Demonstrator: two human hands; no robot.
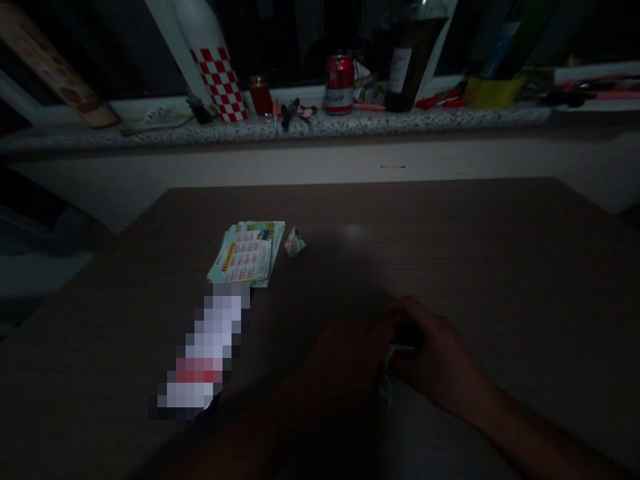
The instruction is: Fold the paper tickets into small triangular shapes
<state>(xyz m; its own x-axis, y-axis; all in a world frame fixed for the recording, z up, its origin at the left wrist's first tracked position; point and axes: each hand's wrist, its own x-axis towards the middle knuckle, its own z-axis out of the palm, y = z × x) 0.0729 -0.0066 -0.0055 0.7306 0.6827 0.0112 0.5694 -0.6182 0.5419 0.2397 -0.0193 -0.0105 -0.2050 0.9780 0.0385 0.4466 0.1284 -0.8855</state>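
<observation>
Both hands meet low on a dark wooden table point(475, 240). My left hand point(345, 360) and my right hand point(430, 353) are closed together around a small pale piece of paper point(387, 373), which shows only as a sliver between the fingers. The scene is very dim, so the paper's shape is unclear. Farther up the table lies a small stack of printed paper sheets point(247, 253), and right beside it a small folded paper piece point(295, 242).
A blurred-out long object point(203, 353) lies left of my hands. Behind the table runs a speckled stone ledge point(440, 120) with a red can point(339, 83), a red-and-white checked container point(220, 80), a dark bottle point(403, 67) and several small items.
</observation>
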